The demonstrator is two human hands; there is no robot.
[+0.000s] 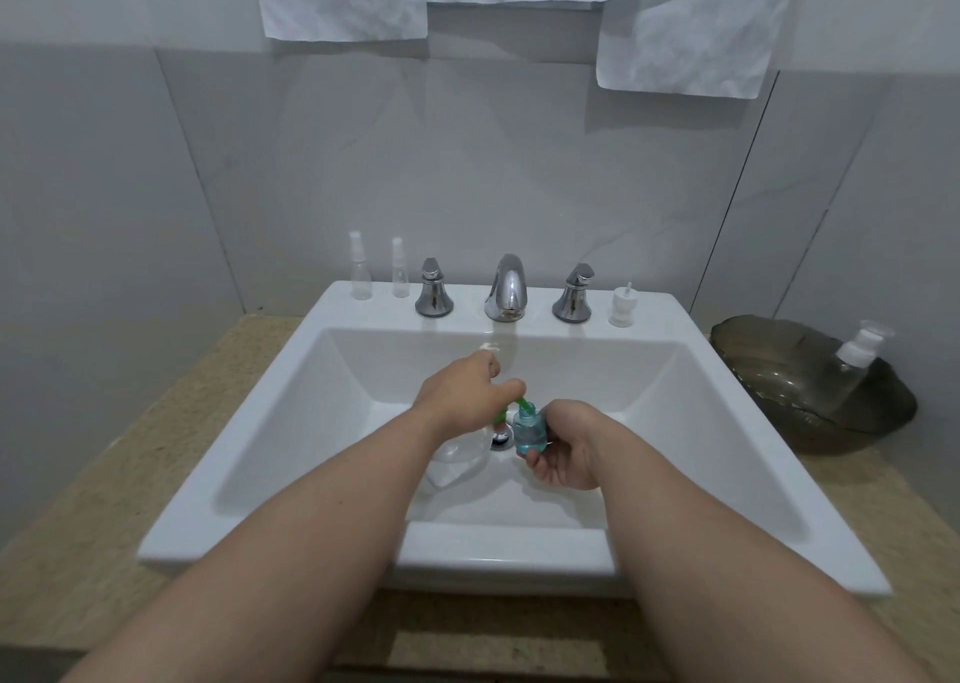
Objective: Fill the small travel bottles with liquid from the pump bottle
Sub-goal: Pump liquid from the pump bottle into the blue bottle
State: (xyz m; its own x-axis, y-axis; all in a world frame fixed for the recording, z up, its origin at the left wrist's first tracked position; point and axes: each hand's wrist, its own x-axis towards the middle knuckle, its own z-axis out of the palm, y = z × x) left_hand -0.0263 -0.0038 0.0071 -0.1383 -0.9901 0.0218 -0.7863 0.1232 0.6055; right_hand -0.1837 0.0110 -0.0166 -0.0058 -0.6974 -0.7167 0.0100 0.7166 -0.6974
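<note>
Both hands are over the white sink (249, 453). My left hand (462, 386) grips the top of a clear pump bottle (452, 466) that stands in the basin, thumb lying along its green nozzle (522, 402). My right hand (566, 448) holds a small travel bottle (529, 430) upright, its open neck right under the nozzle tip. That bottle is largely full of blue liquid. Two empty clear spray bottles (360, 271) (399, 269) stand on the sink's back left ledge.
A chrome faucet (506, 287) with two handles sits at the back. A white pump cap (622, 308) stands on the right ledge. A dark bowl (769, 407) on the right counter holds a clear bottle with a white pump (852, 365). Paper sheets hang on the wall.
</note>
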